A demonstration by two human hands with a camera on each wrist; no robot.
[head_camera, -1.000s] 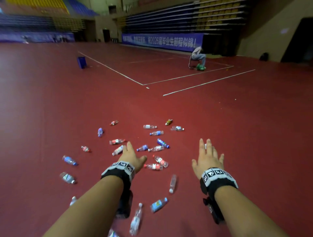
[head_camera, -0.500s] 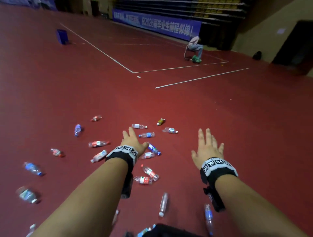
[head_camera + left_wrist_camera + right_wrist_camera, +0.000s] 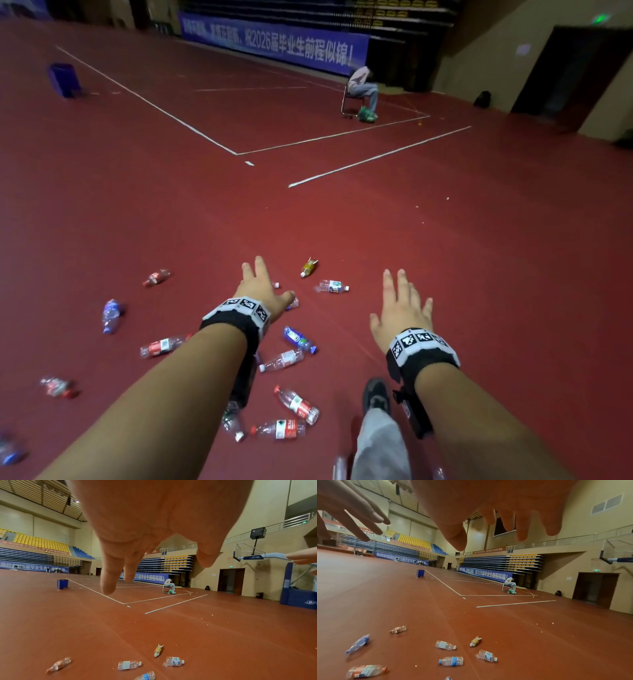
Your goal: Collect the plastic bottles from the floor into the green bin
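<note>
Several plastic bottles lie scattered on the red floor (image 3: 445, 274). Among them are a yellow bottle (image 3: 309, 266), a clear one with a blue-green label (image 3: 331, 286), a blue-labelled one (image 3: 298, 338) and two red-labelled ones (image 3: 297, 404) (image 3: 279, 429). My left hand (image 3: 260, 291) hovers with spread fingers over the far bottles and holds nothing. My right hand (image 3: 400, 308) is stretched out to the right, fingers straight, also empty, above bare floor. The left wrist view shows the yellow bottle (image 3: 158, 649) below my fingers (image 3: 108, 585). No green bin shows in any view.
A blue bin (image 3: 63, 80) stands far back left by the white court lines. A person sits on a chair (image 3: 361, 90) with a green bag (image 3: 367, 114) at their feet. My shoe (image 3: 376, 394) is planted among the near bottles. Open floor lies to the right.
I have stepped forward, so the bottles now lie nearer and lower in the head view. Both hands stay outstretched and empty, the left now over the far bottles.
</note>
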